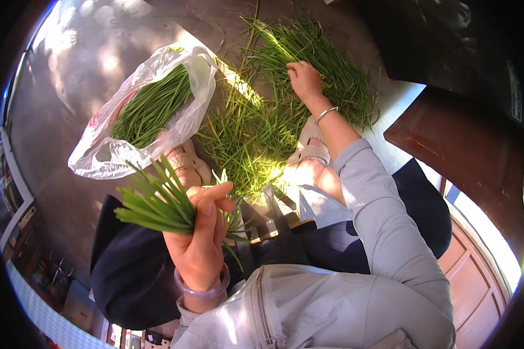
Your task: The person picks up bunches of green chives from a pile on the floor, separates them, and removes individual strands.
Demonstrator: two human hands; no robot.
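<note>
My left hand (201, 235) is closed around a bunch of green leafy stalks (157, 207), perhaps Chinese chives, whose ends fan out to the left. Farther up, my right hand (305, 80) touches a large heap of the same long green stalks (332, 61) on the floor; its fingertips are bent together, and whether they pinch a stalk is not clear. To the left of the heap lies an open translucent plastic bag (203, 89) with a bundle of long green stalks (157, 104) inside.
Loose leaves and trimmings (253, 139) are strewn on the floor (70, 144) between my two feet in woven sandals (192, 163). A dark reddish-brown panel (463, 152) stands at the right, below a large black object (454, 48). Shelves with goods line the left edge.
</note>
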